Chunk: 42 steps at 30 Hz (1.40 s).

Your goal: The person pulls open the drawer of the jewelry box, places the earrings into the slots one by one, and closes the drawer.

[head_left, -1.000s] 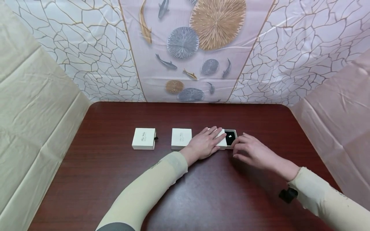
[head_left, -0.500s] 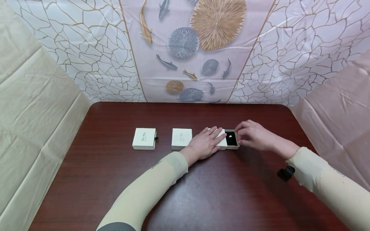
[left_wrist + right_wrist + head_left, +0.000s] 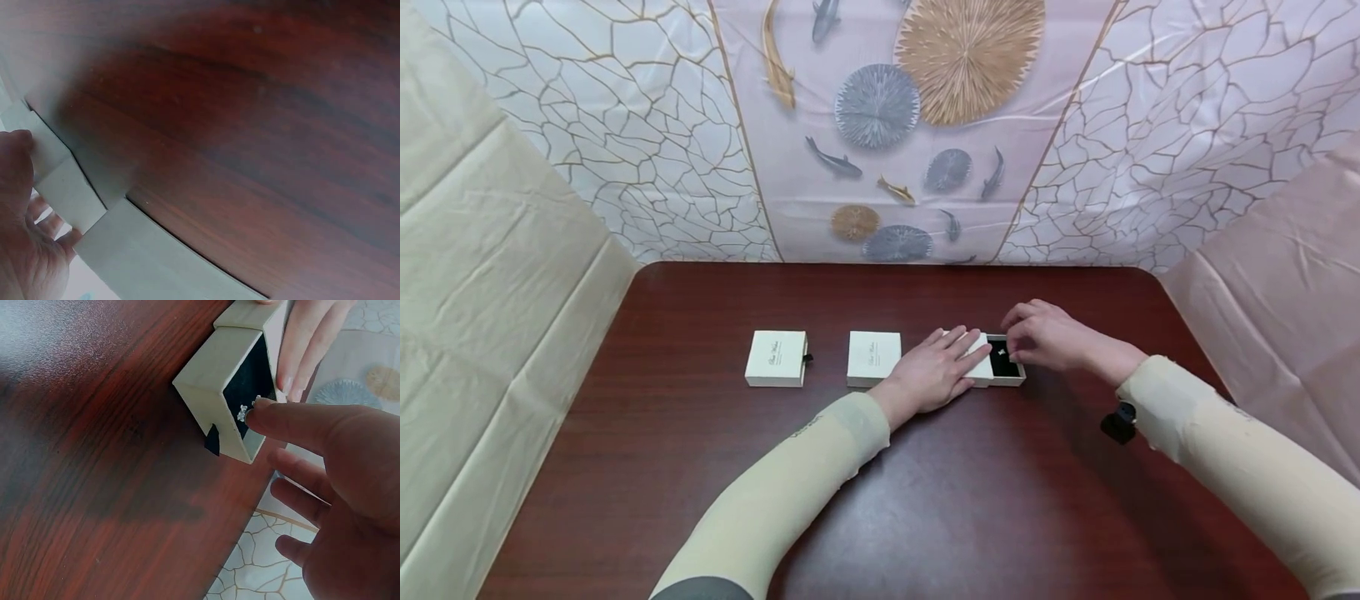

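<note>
At the right of the row, a white sliding box has its drawer pulled partly out to the right. My left hand lies over the box's sleeve with its fingers spread. In the drawer is a black pad bearing a small sparkling piece of jewellery. My right hand reaches down over the drawer, its thumb tip against or just beside the jewellery. The index finger is mostly hidden behind the thumb, so I cannot see whether they pinch it. A black pull tab hangs from the drawer's front.
Two more white boxes stand in line to the left: a middle box close to my left wrist, and a far-left box with a black tab on its right side. All rest on a dark red wooden table, with patterned cloth behind it.
My right hand has moved from the drawer's right edge up and left over the black pad. The drawer has slid slightly farther out. My left hand has stayed on the sleeve.
</note>
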### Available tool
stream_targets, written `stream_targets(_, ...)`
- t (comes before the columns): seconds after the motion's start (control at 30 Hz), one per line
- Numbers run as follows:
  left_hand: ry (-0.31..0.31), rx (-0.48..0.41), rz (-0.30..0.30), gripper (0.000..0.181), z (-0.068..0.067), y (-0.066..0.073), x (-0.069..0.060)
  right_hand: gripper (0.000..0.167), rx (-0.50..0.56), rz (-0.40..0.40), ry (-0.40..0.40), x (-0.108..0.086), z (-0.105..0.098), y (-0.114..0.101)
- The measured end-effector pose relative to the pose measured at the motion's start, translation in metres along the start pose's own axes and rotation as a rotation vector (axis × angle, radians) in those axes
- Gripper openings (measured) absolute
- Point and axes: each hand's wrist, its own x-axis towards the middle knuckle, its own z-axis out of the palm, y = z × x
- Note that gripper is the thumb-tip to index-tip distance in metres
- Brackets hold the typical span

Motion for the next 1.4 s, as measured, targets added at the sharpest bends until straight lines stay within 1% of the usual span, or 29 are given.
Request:
stream_targets(0.17,0.008,0.011,0.003,0.063,0.0,0.001,0.0,0.027,0.001,0.02,-0.03,0.003,0.004,0.002)
stream_targets(0.33,0.017,0.011,0.004,0.063,-0.002,0.002,0.0,0.027,-0.005,0.027,-0.06,0.005,0.006,0.002)
stream_targets(0.63,0.014,0.007,0.001,0.063,-0.002,0.003,0.001,0.029,-0.002,0.04,-0.095,0.007,0.008,0.001)
stream_targets(0.83,0.013,0.002,-0.001,0.063,0.0,0.002,0.0,0.029,-0.016,0.05,-0.139,0.01,0.008,-0.001)
stream_targets(0.97,0.015,0.004,-0.001,0.062,0.001,0.002,0.001,0.03,-0.026,0.089,-0.173,0.012,0.007,-0.004)
stream_targets(1.07,0.015,0.003,-0.002,0.062,0.001,0.002,0.0,0.03,-0.02,0.104,-0.167,0.013,0.007,-0.005)
stream_targets(1.23,0.017,0.008,-0.003,0.062,0.001,0.002,0.0,0.028,-0.002,0.088,-0.118,0.013,0.011,-0.002)
stream_targets(1.4,0.018,0.014,-0.004,0.062,0.001,0.001,-0.001,0.026,-0.025,0.09,-0.083,0.013,0.016,0.001)
